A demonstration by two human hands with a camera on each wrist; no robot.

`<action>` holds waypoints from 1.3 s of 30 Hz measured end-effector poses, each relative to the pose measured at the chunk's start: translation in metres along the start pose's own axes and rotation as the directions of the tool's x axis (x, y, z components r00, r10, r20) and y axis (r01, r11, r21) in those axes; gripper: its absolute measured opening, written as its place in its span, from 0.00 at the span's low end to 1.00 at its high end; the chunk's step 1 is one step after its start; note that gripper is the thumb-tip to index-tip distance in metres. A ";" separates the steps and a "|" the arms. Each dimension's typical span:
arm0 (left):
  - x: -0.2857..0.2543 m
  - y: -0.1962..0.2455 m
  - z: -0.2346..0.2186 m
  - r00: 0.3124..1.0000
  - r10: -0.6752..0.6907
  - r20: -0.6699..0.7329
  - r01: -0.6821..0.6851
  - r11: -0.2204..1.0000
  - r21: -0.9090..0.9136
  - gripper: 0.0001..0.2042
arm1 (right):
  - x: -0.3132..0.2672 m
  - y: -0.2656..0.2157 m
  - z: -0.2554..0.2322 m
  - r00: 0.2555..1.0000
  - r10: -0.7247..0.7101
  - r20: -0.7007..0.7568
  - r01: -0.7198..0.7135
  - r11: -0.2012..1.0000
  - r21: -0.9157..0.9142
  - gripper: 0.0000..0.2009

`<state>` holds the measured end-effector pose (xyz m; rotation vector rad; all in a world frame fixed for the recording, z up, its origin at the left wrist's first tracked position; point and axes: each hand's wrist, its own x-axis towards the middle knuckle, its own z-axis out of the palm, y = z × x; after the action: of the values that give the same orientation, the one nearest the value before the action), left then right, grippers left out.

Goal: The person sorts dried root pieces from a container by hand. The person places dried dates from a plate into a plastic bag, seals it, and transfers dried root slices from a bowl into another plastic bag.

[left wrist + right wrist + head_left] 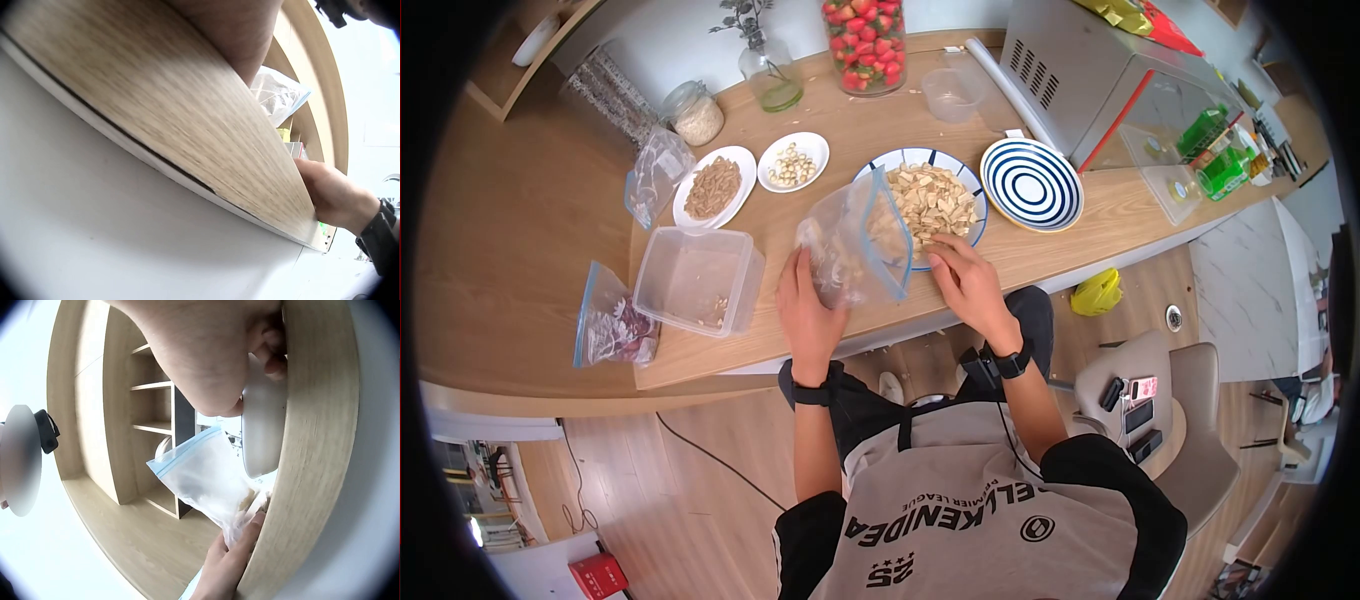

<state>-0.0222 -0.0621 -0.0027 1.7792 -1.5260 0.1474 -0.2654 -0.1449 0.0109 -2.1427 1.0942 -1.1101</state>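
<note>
My left hand (pixel 812 315) grips the lower part of a clear zip bag (pixel 832 255) with a blue seal strip, a few pale pieces showing near its bottom. The bag stands tilted, its mouth gaping toward a white bowl (pixel 978 190) with blue lines and overlapping its left side. Pale beige dried slices (pixel 935 200) heap up in that bowl. At the near rim my right hand (pixel 972 288) holds the bowl, thumb and fingers about the edge. In the right wrist view the bowl's white outer wall (pixel 262 428) shows beside curled fingers.
Left lie an open plastic tub (pixel 690 270), a zip bag of purplish pieces (pixel 620 325), and plates of brown pieces (pixel 715 188) and pale round seeds (pixel 792 165). A blue-ringed plate (pixel 1032 185) and a microwave (pixel 1080 75) stand right. Behind are a strawberry jar (pixel 866 50) and vase (pixel 772 80).
</note>
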 end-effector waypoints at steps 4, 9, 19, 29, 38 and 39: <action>-0.001 -0.001 -0.001 0.998 -0.042 0.040 0.043 0.999 -0.018 0.38 | -0.001 -0.001 0.000 1.000 0.006 -0.008 -0.006 1.000 0.031 0.10; 0.000 -0.001 0.000 1.000 -0.022 0.019 0.022 1.000 -0.008 0.38 | -0.003 -0.001 -0.001 0.997 0.071 -0.005 -0.071 0.993 0.098 0.11; -0.001 0.000 -0.002 0.997 -0.056 0.054 0.057 0.998 -0.014 0.38 | -0.006 0.005 0.004 0.985 0.128 -0.117 -0.102 0.974 0.204 0.13; 0.000 0.001 -0.002 1.000 -0.019 0.009 0.019 1.000 0.006 0.38 | 0.005 -0.005 -0.039 0.686 0.417 -0.597 0.028 0.804 0.594 0.17; -0.002 0.002 -0.001 0.999 -0.033 0.011 0.033 0.999 0.015 0.38 | -0.004 0.017 -0.005 0.884 0.407 -0.230 -0.164 0.731 0.662 0.07; -0.002 0.001 -0.001 0.999 -0.038 0.020 0.038 0.999 -0.010 0.39 | -0.010 0.025 -0.002 0.879 0.414 -0.237 -0.166 0.731 0.661 0.07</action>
<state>-0.0231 -0.0599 -0.0028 1.8045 -1.5032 0.1034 -0.2818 -0.1504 -0.0100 -1.2113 0.9834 -1.4974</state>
